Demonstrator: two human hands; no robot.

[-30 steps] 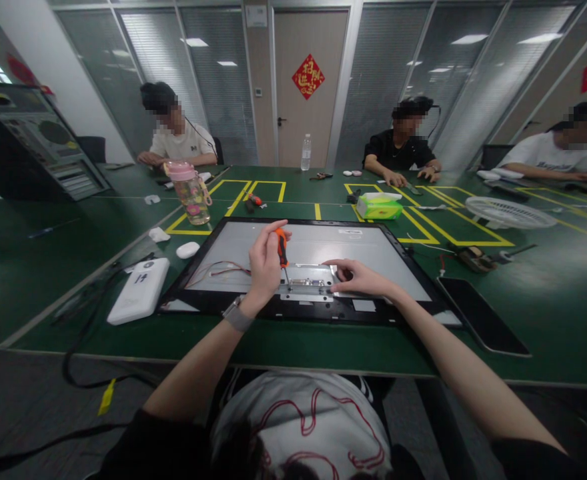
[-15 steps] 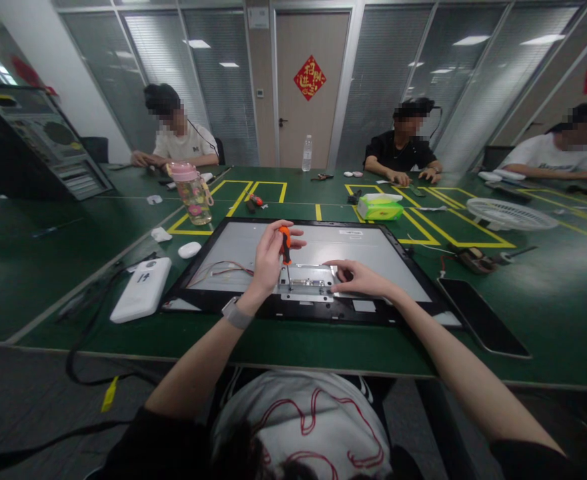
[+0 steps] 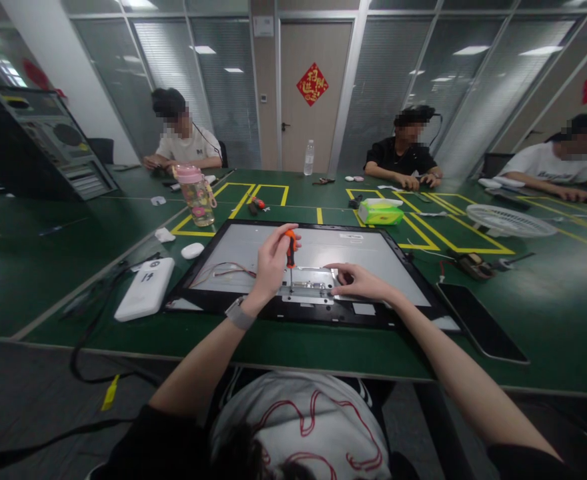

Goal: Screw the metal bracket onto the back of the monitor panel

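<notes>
A flat display panel (image 3: 253, 243) with a black frame lies on the green table in front of me. On its near middle part sits a silver metal bracket (image 3: 307, 300) with small connectors. My left hand (image 3: 272, 260) is closed around the orange and black handle of a screwdriver (image 3: 291, 250), which stands nearly upright with its tip down at the bracket's left part. My right hand (image 3: 361, 281) pinches the bracket's right side between thumb and fingers. Thin coloured wires (image 3: 231, 267) run over the panel left of my left hand.
Left of the panel are a white power bank (image 3: 145, 290), a white oval case (image 3: 192, 251) and a pink-lidded bottle (image 3: 197, 199). A phone (image 3: 483, 323) lies at right. Beyond are a green tissue pack (image 3: 381, 212) and a white fan grille (image 3: 511, 220). Several people sit across the table.
My left fingers, spread behind the screwdriver handle before, are now curled closer round it. My right hand stays on the bracket. The whole view has shifted slightly.
</notes>
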